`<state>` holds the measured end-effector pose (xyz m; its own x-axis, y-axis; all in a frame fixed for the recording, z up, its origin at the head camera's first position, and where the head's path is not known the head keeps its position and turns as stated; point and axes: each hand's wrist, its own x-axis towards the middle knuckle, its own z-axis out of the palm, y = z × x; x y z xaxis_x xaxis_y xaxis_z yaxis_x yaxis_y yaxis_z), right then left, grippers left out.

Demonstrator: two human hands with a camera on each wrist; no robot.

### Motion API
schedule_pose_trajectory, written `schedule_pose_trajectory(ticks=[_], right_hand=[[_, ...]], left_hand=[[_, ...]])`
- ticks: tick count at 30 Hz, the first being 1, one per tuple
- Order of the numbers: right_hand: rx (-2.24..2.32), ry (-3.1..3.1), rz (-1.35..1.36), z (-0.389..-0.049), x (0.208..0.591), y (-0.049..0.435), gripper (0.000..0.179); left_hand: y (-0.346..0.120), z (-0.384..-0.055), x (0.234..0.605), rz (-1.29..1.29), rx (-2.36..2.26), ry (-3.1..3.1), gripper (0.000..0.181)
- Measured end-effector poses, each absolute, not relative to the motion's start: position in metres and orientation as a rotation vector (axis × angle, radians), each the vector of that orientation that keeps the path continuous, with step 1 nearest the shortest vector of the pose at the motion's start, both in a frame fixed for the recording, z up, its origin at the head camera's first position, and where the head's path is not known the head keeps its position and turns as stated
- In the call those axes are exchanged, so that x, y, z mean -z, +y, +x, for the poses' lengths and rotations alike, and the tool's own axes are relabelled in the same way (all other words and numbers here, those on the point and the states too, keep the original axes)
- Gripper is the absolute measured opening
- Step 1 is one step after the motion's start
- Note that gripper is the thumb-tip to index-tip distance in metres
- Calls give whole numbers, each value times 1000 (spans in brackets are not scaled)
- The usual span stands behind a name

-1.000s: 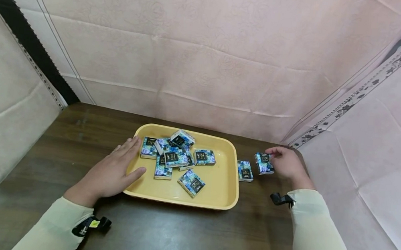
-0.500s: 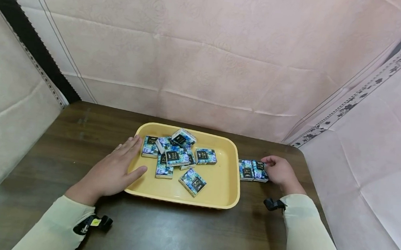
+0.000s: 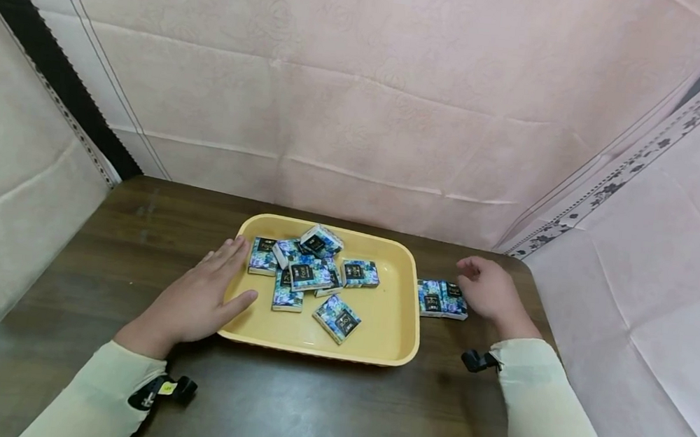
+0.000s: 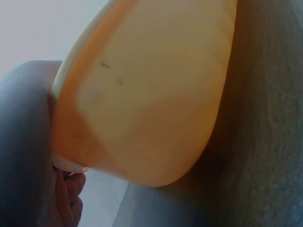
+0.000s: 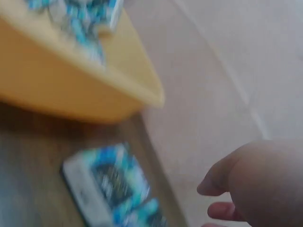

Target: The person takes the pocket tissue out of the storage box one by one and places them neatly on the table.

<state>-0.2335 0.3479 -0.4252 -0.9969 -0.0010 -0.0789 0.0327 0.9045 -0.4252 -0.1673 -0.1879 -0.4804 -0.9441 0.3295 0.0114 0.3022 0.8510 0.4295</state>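
A yellow tray [image 3: 385, 324] stands on the table, holding several small blue-patterned boxes with black labels, some overlapping in a pile and one box [image 3: 337, 318] lying apart near the front. My left hand [image 3: 190, 305] rests with straight fingers along the tray's left rim; the left wrist view shows the tray's outer wall [image 4: 156, 94] close up. Right of the tray, two matching boxes lie side by side, a left box [image 3: 429, 298] and a right box [image 3: 453, 300]. Just beyond the right one hovers my right hand [image 3: 490, 294], loosely bent and holding nothing.
The brown wooden table [image 3: 306, 411] is bounded by a pale cloth back wall [image 3: 335, 104] and cloth side walls. The right wall [image 3: 667, 277] stands close to the right forearm.
My right hand brought a box leftward and set it against the other box beside the tray. It then let go and lifted slightly away. The left hand has stayed on the tray.
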Motion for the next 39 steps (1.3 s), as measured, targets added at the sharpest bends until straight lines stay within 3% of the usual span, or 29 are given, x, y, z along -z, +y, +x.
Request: schedule_pose_trajectory(ticks=[12, 19, 39], right_hand=[[721, 2993, -367, -243, 386, 259, 33], [563, 2914, -581, -258, 399, 223, 30], [204, 2751, -887, -271, 434, 179, 56]], left_hand=[[-189, -168, 482, 508, -662, 2965, 97], [-188, -169, 482, 518, -672, 2966, 97], [-188, -168, 481, 527, -670, 2972, 96]])
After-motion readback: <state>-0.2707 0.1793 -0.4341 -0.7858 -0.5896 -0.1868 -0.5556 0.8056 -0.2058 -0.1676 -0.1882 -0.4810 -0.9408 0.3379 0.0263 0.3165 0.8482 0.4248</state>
